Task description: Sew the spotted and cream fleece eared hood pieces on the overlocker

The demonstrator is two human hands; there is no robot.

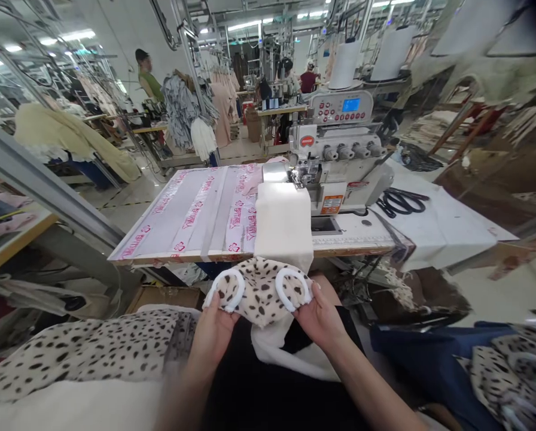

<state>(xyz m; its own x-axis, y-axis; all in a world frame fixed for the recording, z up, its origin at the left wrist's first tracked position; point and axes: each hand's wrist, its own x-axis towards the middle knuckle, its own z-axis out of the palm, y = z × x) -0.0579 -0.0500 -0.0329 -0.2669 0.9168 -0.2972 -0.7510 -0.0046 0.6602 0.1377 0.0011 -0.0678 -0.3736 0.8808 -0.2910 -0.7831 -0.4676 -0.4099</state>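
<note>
Between my two hands is a spotted plush fabric piece (261, 293), cream with dark spots, with a white ring-shaped trim near each end. My left hand (216, 329) grips its left end below one ring, thumb on top. The right end is pinched by my right hand (319, 314) beside the other ring. Just beyond it, a white fabric panel (283, 224) hangs over the table's front edge, its far end at the needle area of the sewing machine (335, 149). White fabric (277, 347) also trails down onto my lap.
Spotted fabric (93, 341) is heaped at my left. More spotted pieces (505, 365) lie on blue cloth at the lower right. Black-handled scissors (402, 202) rest on the table right of the machine. Plastic sheeting with pink print (191, 209) covers the table's left side.
</note>
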